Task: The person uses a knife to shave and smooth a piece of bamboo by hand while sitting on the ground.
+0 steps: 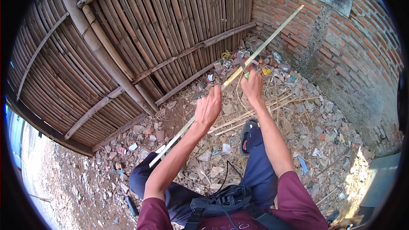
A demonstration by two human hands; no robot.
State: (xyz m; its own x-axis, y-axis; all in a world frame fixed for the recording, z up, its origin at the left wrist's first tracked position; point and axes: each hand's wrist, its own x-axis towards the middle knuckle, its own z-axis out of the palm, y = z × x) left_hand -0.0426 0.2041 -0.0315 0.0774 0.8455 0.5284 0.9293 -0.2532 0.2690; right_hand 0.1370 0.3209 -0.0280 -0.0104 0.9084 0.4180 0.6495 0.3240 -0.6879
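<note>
A long thin bamboo strip (272, 36) runs diagonally from lower left near my knee up to the brick wall at upper right. My left hand (208, 107) is closed around the strip near its middle. My right hand (252, 85) is further up the strip, gripping a knife (241, 64) with a green handle, its blade laid against the strip. I am seated; my legs in dark blue trousers and a sandal (246, 135) show below the hands.
A woven bamboo fence (140, 34) stands ahead and to the left. A red brick wall (341, 38) rises on the right. Stones, rubble, litter and bamboo shavings (272, 106) cover the ground. A dark bag with straps (226, 200) hangs at my chest.
</note>
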